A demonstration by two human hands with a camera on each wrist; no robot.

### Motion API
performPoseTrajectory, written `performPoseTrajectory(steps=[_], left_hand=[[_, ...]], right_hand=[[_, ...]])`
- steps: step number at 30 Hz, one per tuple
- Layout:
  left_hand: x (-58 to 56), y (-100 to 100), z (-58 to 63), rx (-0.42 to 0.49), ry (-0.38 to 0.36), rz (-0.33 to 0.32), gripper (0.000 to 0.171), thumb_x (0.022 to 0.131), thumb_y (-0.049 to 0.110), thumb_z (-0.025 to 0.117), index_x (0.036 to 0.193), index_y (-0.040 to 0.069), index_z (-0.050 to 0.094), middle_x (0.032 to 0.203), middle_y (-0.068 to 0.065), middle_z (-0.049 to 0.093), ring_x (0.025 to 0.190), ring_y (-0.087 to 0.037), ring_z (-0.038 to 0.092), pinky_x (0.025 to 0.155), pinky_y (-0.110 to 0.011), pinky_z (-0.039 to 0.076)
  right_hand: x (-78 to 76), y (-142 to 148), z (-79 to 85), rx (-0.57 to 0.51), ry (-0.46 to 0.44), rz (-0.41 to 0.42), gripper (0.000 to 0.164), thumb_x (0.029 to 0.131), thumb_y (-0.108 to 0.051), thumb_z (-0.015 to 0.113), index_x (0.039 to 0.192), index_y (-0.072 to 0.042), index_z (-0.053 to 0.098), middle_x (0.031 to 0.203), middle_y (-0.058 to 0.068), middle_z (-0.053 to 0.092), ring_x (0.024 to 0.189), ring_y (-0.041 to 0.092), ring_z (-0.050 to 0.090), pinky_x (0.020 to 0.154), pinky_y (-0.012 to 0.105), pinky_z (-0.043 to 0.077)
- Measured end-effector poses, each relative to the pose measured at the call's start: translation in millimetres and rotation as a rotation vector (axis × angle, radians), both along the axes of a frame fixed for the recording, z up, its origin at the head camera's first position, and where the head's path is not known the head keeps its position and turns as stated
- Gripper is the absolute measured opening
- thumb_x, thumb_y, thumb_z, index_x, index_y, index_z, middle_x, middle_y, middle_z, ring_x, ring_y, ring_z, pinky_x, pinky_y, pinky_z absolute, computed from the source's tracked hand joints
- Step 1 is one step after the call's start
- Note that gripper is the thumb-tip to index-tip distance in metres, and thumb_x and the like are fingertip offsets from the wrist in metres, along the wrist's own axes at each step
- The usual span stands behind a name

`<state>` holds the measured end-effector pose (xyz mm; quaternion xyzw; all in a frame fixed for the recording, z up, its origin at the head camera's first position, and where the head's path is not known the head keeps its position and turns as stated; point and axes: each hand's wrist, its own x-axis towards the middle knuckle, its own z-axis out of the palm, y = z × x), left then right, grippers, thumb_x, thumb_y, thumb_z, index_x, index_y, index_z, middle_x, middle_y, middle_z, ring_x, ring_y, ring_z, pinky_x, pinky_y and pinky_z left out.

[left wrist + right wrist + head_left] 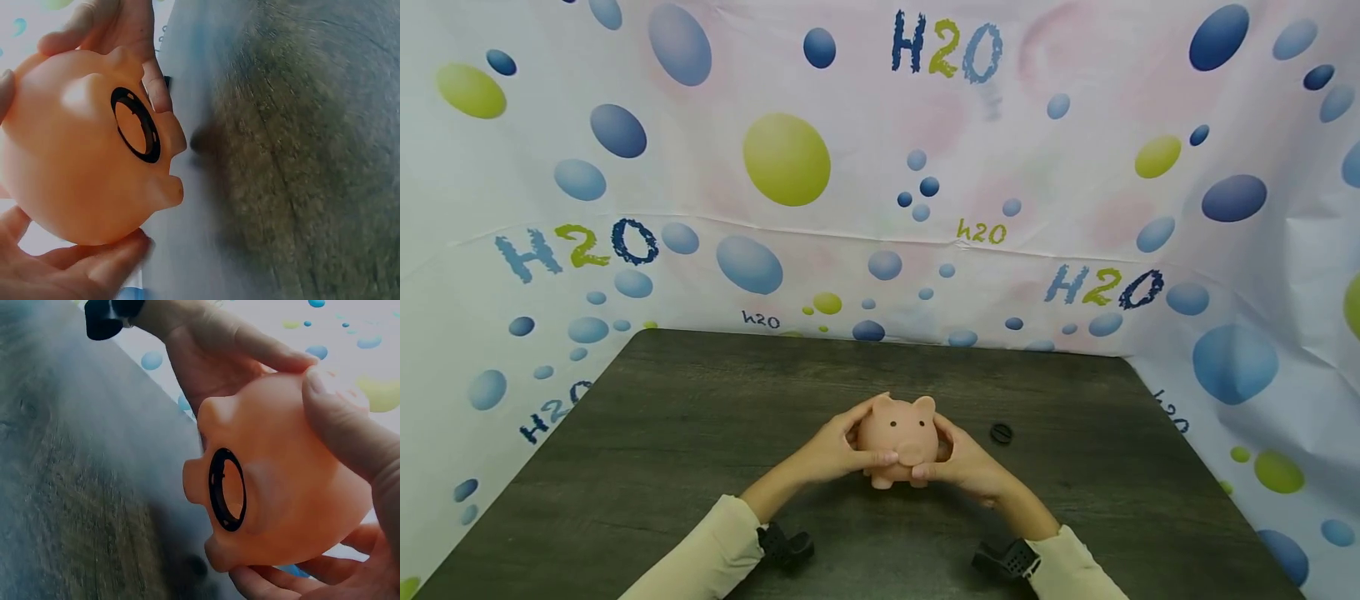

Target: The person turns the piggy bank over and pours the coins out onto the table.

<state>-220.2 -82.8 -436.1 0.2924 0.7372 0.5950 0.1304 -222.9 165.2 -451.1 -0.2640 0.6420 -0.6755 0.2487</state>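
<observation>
Left hand (pixel 838 446), right hand (pixel 968 465) clasping piggy bank (pixel 898 437), lower centre | done: cap (pixel 1001 433) lying off, centre-right | seemingly pending: ring (pixel 216 490) standing open

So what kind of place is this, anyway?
Probably a makeshift filming corner, though I can't be sure: a dark table, a creased sheet printed with bubbles and "H2O" behind it, and a black device at each of the person's wrists.

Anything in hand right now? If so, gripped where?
Yes, a pink piggy bank: left hand and right hand grip opposite sides of its round body, thumbs at the front near the snout.
</observation>
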Motion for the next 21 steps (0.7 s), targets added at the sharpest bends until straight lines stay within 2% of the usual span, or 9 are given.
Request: performPoseTrajectory(steps=[3,5,9,13,17,21], left_hand=[[1.3,-1,3.1,-0.049,-0.016,0.055,0.094,0.084,0.032,0.075,0.154,0.008,0.017,0.15,-0.016,0.035,0.13,-0.031,0.047,0.097,-0.039,0.05],[1.7,-2,4.8,-0.055,-0.04,0.069,0.096,0.084,0.034,0.076,0.153,0.003,0.016,0.15,-0.019,0.033,0.131,-0.032,0.045,0.099,-0.04,0.049],[0.6,-2,4.9,-0.011,-0.096,0.041,0.093,0.087,0.032,0.073,0.152,-0.002,0.016,0.149,-0.024,0.033,0.132,-0.035,0.043,0.101,-0.04,0.047],[0.2,-4,2.7,-0.005,-0.1,0.036,0.093,0.086,0.031,0.074,0.151,-0.004,0.016,0.15,-0.026,0.029,0.134,-0.038,0.04,0.102,-0.039,0.046],[0.2,-6,1.0,-0.052,-0.049,0.023,0.101,0.082,0.026,0.079,0.152,-0.003,0.013,0.153,-0.024,0.025,0.136,-0.037,0.037,0.104,-0.04,0.045],[1.0,-9,0.8,-0.1,0.033,0.014,0.109,0.076,0.021,0.084,0.154,0.004,0.01,0.156,-0.017,0.022,0.139,-0.031,0.034,0.106,-0.038,0.042]], right_hand=[[0.4,2,0.9,-0.03,0.013,0.016,0.077,0.091,-0.009,0.067,0.152,-0.013,0.02,0.143,0.019,0.039,0.12,0.028,0.054,0.09,0.043,0.054],[-0.2,6,1.7,-0.051,0.031,0.038,0.077,0.092,-0.008,0.065,0.153,-0.009,0.017,0.145,0.021,0.036,0.121,0.028,0.054,0.09,0.043,0.054],[-2.5,12,3.9,-0.03,0.057,0.054,0.078,0.094,-0.01,0.063,0.153,-0.004,0.013,0.148,0.024,0.032,0.123,0.025,0.053,0.093,0.04,0.053],[-4.0,12,3.6,-0.005,0.054,0.053,0.081,0.092,-0.009,0.065,0.153,-0.003,0.012,0.149,0.025,0.029,0.125,0.026,0.052,0.095,0.04,0.052],[-2.7,10,4.1,0.016,0.094,0.035,0.095,0.087,-0.004,0.071,0.155,-0.009,0.006,0.156,0.022,0.016,0.132,0.034,0.043,0.097,0.04,0.05],[-0.2,7,5.7,0.103,0.26,0.008,0.106,0.083,-0.007,0.075,0.156,-0.018,-0.002,0.159,0.018,0.001,0.136,0.041,0.034,0.103,0.038,0.046]])
